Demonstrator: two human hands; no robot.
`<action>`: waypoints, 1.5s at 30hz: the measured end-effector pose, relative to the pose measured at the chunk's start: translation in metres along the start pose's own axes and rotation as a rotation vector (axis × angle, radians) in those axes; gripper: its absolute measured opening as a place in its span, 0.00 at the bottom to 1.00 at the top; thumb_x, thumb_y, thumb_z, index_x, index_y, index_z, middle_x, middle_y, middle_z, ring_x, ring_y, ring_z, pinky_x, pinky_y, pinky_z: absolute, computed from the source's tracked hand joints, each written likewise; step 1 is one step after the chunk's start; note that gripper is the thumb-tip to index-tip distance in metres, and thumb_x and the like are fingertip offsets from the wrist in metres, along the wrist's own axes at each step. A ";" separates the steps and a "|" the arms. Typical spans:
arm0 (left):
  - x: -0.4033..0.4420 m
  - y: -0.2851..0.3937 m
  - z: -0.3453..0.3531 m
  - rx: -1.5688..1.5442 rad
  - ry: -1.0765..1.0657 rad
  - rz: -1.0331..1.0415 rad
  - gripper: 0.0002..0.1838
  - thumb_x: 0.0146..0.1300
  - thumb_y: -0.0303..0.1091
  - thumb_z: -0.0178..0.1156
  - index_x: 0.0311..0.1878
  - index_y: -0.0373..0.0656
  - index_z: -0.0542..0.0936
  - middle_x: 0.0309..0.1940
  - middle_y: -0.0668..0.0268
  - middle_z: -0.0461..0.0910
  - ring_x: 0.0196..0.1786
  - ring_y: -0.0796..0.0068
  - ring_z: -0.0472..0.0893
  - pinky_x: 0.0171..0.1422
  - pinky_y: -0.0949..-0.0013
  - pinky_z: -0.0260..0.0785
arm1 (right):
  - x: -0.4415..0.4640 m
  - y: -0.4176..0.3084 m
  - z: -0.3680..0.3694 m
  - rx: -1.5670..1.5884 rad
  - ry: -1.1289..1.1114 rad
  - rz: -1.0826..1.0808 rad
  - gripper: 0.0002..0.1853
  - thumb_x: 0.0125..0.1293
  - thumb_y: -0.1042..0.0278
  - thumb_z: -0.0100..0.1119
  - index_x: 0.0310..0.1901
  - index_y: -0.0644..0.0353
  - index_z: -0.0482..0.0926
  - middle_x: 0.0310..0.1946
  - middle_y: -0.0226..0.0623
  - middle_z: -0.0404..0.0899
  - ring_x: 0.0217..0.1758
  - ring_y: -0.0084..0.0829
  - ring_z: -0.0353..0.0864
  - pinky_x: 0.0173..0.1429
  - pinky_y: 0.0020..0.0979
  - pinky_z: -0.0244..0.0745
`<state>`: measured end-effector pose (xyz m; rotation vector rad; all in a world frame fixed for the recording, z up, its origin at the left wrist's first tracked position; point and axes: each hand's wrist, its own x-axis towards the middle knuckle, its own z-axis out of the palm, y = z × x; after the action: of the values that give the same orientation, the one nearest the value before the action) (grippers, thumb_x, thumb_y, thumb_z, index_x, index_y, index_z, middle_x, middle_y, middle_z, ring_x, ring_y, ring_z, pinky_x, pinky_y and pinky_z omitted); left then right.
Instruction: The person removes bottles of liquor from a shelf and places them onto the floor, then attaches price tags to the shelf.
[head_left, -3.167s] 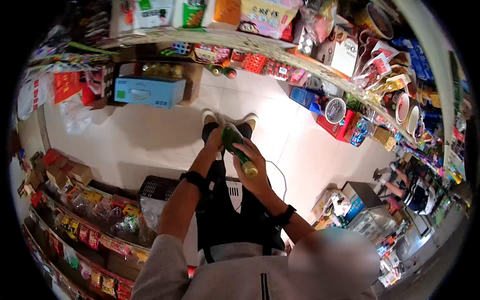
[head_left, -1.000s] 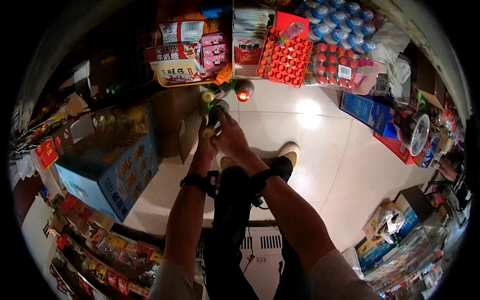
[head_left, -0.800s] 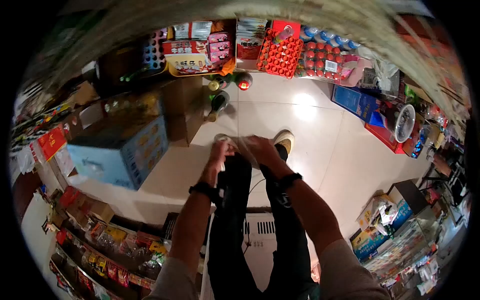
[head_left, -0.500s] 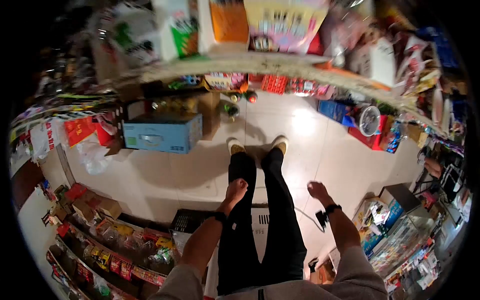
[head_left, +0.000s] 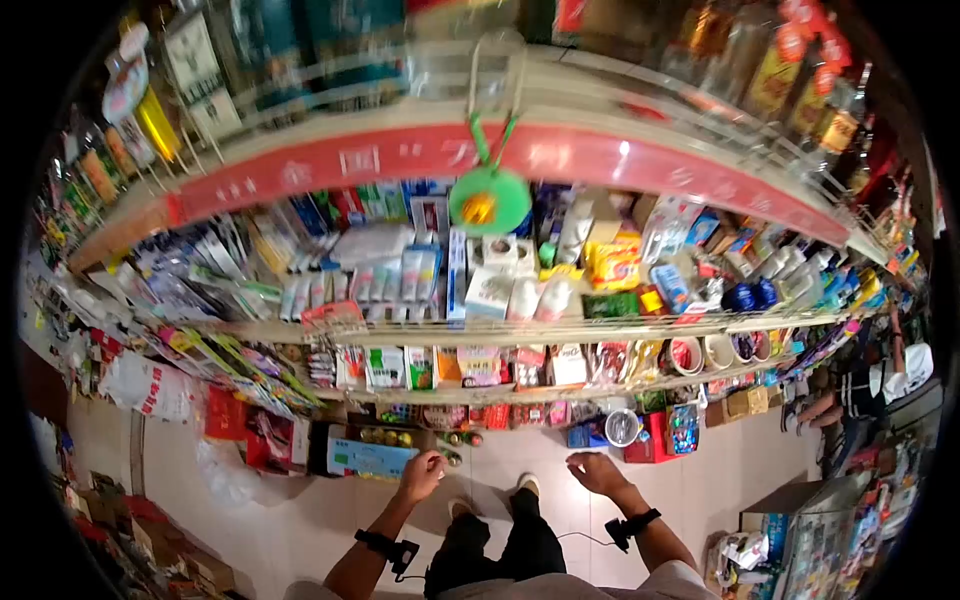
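My left hand is held out in front of me, fingers loosely bent and nothing visible in them. Nearest to it is a blue carton on the floor, with small glass bottles just beyond. Palm inward, my right hand hovers over the floor with fingers partly stretched and no object in it. Beyond it stand a clear round tub and a red box. Neither hand appears to touch anything. Both wrists carry black straps with small devices and cables.
Packed store shelves curve across the front, under a red strip with a green round tag. Bottles line the upper shelf. A person is at the right, beyond a display case. Plastic bags lie at left.
My view has tilted up from the floor, bringing the upper shelves in. Both hands have risen forward, and their fingers look looser. The person at the right shows more fully.
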<state>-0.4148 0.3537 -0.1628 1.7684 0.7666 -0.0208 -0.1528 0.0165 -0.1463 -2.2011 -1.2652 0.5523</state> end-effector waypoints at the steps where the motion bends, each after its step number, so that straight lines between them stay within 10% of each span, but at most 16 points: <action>1: -0.004 0.040 -0.008 0.015 0.028 0.021 0.12 0.75 0.38 0.57 0.47 0.40 0.83 0.37 0.59 0.87 0.34 0.66 0.86 0.40 0.60 0.77 | 0.015 -0.027 -0.033 -0.033 0.022 -0.011 0.10 0.68 0.66 0.62 0.48 0.59 0.85 0.39 0.46 0.87 0.43 0.50 0.87 0.48 0.44 0.82; 9: -0.071 0.381 -0.062 0.193 0.374 0.849 0.12 0.70 0.26 0.59 0.55 0.39 0.79 0.53 0.58 0.82 0.56 0.63 0.84 0.54 0.64 0.80 | 0.065 -0.234 -0.318 -0.086 0.388 -0.505 0.05 0.66 0.75 0.62 0.41 0.66 0.82 0.39 0.50 0.85 0.42 0.49 0.85 0.48 0.44 0.80; 15: -0.063 0.517 -0.093 0.531 0.834 1.253 0.26 0.68 0.28 0.60 0.70 0.41 0.73 0.72 0.55 0.71 0.59 0.54 0.83 0.50 0.59 0.83 | 0.108 -0.348 -0.459 -0.150 0.594 -0.631 0.13 0.69 0.72 0.59 0.53 0.64 0.80 0.45 0.43 0.86 0.46 0.34 0.87 0.53 0.34 0.80; 23: -0.019 0.536 -0.100 0.817 0.887 1.031 0.34 0.64 0.33 0.63 0.73 0.38 0.67 0.75 0.55 0.66 0.42 0.47 0.87 0.45 0.54 0.82 | 0.286 -0.403 -0.573 -0.277 0.757 -0.477 0.26 0.65 0.55 0.64 0.61 0.62 0.79 0.48 0.57 0.85 0.53 0.53 0.85 0.58 0.44 0.79; 26: -0.018 0.534 -0.098 0.866 0.886 1.042 0.36 0.60 0.32 0.66 0.72 0.37 0.67 0.75 0.55 0.66 0.40 0.47 0.87 0.44 0.53 0.82 | 0.327 -0.412 -0.596 -1.109 0.463 -0.317 0.33 0.63 0.56 0.68 0.67 0.62 0.74 0.64 0.52 0.77 0.64 0.45 0.80 0.66 0.40 0.74; 29: -0.023 0.533 -0.095 0.877 0.874 1.019 0.38 0.57 0.31 0.67 0.72 0.36 0.67 0.75 0.55 0.65 0.38 0.47 0.87 0.43 0.52 0.82 | 0.370 -0.406 -0.598 -0.265 0.763 -0.275 0.20 0.66 0.58 0.61 0.49 0.67 0.82 0.52 0.64 0.81 0.54 0.60 0.82 0.57 0.53 0.78; 35: -0.024 0.537 -0.096 0.867 0.897 1.011 0.39 0.54 0.27 0.65 0.72 0.35 0.68 0.74 0.56 0.66 0.36 0.45 0.86 0.40 0.51 0.83 | 0.462 -0.394 -0.637 -0.578 0.637 -0.328 0.21 0.70 0.53 0.57 0.47 0.67 0.82 0.51 0.60 0.83 0.52 0.56 0.82 0.53 0.57 0.75; 38: -0.024 0.538 -0.095 0.901 0.913 0.993 0.38 0.53 0.27 0.66 0.71 0.34 0.68 0.74 0.58 0.67 0.36 0.48 0.87 0.40 0.53 0.83 | 0.450 -0.408 -0.619 -0.069 0.805 -0.273 0.24 0.70 0.48 0.58 0.50 0.65 0.83 0.52 0.61 0.83 0.53 0.55 0.82 0.53 0.57 0.73; 45: -0.016 0.533 -0.096 0.969 0.967 1.015 0.38 0.53 0.27 0.66 0.70 0.33 0.69 0.74 0.57 0.66 0.37 0.53 0.87 0.40 0.57 0.83 | 0.478 -0.380 -0.625 0.011 0.805 -0.341 0.29 0.70 0.46 0.60 0.60 0.63 0.79 0.59 0.57 0.80 0.57 0.53 0.81 0.57 0.54 0.74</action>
<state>-0.1936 0.3565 0.3320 2.9545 0.3885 1.4326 0.1919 0.4395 0.5362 -1.8187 -1.1157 -0.4287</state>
